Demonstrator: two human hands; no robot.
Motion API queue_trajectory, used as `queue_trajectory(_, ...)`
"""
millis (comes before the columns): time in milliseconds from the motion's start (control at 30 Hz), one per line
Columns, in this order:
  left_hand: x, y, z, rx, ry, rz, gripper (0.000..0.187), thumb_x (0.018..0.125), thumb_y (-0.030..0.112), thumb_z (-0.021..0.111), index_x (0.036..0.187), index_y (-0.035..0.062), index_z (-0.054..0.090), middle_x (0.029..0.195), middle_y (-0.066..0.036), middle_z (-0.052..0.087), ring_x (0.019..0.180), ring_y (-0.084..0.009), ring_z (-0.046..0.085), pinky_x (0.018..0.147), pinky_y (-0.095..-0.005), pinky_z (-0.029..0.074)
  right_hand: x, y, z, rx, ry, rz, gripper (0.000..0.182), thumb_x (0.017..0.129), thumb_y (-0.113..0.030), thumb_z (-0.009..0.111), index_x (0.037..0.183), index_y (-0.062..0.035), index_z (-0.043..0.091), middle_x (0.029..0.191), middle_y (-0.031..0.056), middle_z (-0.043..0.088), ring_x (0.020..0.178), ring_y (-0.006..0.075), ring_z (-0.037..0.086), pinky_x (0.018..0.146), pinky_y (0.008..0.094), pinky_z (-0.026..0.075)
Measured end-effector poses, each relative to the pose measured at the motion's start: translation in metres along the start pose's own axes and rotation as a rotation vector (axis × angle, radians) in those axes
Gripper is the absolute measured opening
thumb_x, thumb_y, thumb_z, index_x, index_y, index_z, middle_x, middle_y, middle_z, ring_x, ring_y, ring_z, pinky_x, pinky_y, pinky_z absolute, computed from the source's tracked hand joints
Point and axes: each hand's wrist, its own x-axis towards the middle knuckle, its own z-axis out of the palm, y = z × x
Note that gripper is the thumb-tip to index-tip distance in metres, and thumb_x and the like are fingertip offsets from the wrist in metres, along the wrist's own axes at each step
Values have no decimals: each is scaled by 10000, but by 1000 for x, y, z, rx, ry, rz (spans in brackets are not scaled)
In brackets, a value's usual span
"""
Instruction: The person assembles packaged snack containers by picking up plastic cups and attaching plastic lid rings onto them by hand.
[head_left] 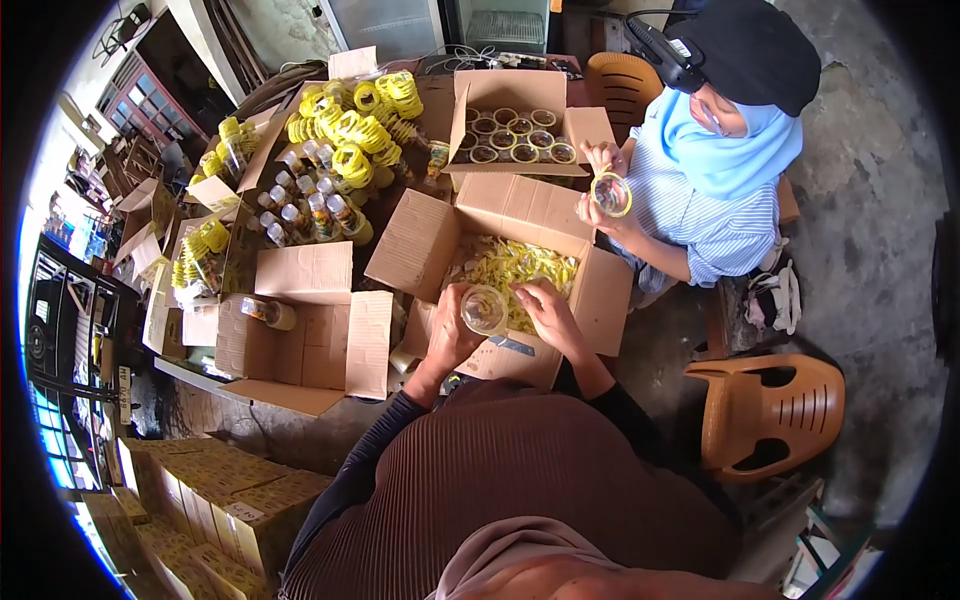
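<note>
My left hand point(453, 333) is wrapped round a clear round plastic jar point(485, 311), its mouth turned up toward me. Just right of it, my right hand point(553, 318) has its fingers curled together by the jar's rim; anything in them is too small to make out. Both hands are over the near side of an open cardboard box point(513, 206). Inside that box lies a loose heap of small yellow-and-white pieces point(541, 266), perhaps wrappers or strips.
At the right, a person point(735, 190) holds another clear jar point(611, 194) with a yellow rim. A carton point(470, 90) at the back holds several jars. Left are yellow rings point(352, 163), capped bottles point(325, 215) and an open box point(300, 275). An orange chair point(725, 420) stands right.
</note>
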Motion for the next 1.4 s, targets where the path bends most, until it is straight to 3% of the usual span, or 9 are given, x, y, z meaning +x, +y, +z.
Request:
queue_trajectory(67,3,-4,-2,51,5,50,596,662,87,815,1145,-32,487,1054,-203,556,968,-389,555,826,-433,475,0,-15,0,59,11,-44,247,962,-171,591,1149,-18,642,945,162,607,834,300,609,729,366,488)
queue_trajectory(133,3,-13,1,96,57,330,889,658,70,852,1369,25,320,1102,-197,556,937,-363,593,786,-432,514,-2,-23,-2,114,21,-87,254,971,-183,583,1157,-20,638,949,159,612,848,297,612,735,360,490)
queue_trajectory(233,-3,-16,3,144,39,219,1022,675,66,849,1461,83,197,1093,-190,569,942,-364,602,758,-446,522,-5,-22,0,61,-31,-86,273,972,-186,584,1179,-12,622,960,159,622,842,266,633,728,340,497)
queue_trajectory(367,-9,-21,8,92,55,176,1020,685,81,852,1462,87,191,1066,-183,591,945,-364,615,768,-443,526,-10,-21,1,277,-147,83,293,937,-141,633,1193,-2,604,981,139,627,827,199,652,704,293,517)
queue_trajectory(433,-7,-12,7,126,71,103,881,683,111,863,1370,21,319,1039,-178,612,952,-342,629,806,-417,524,-13,-28,-1,247,-241,105,321,913,-106,664,1211,-5,594,997,120,625,825,164,651,688,263,529)
queue_trajectory(600,-10,-2,5,-51,-74,-164,705,716,144,831,1246,-25,399,1048,-199,630,957,-317,645,837,-393,515,-18,-38,1,-38,-12,-327,264,825,-36,714,1082,-26,653,915,93,605,814,244,642,707,343,527)
queue_trajectory(933,-7,21,-15,-29,-339,-507,755,748,246,812,1276,-47,359,909,-222,671,874,-304,684,755,-378,518,-25,-33,-1,66,-51,-329,126,848,5,663,974,-3,663,914,122,656,810,274,650,699,357,520)
queue_trajectory(1233,-11,10,-15,-143,-383,-504,646,729,159,773,1217,23,371,679,-133,610,598,-223,630,572,-350,479,-26,-30,-1,174,-137,-234,82,871,-14,632,947,3,657,841,126,635,734,276,646,644,353,511)
queue_trajectory(1400,-14,8,-11,-161,-350,-489,622,720,146,764,1200,29,386,590,-101,555,508,-198,576,504,-344,434,-25,-24,1,310,-144,-97,75,877,-19,654,936,24,672,799,86,627,704,161,616,623,287,487)
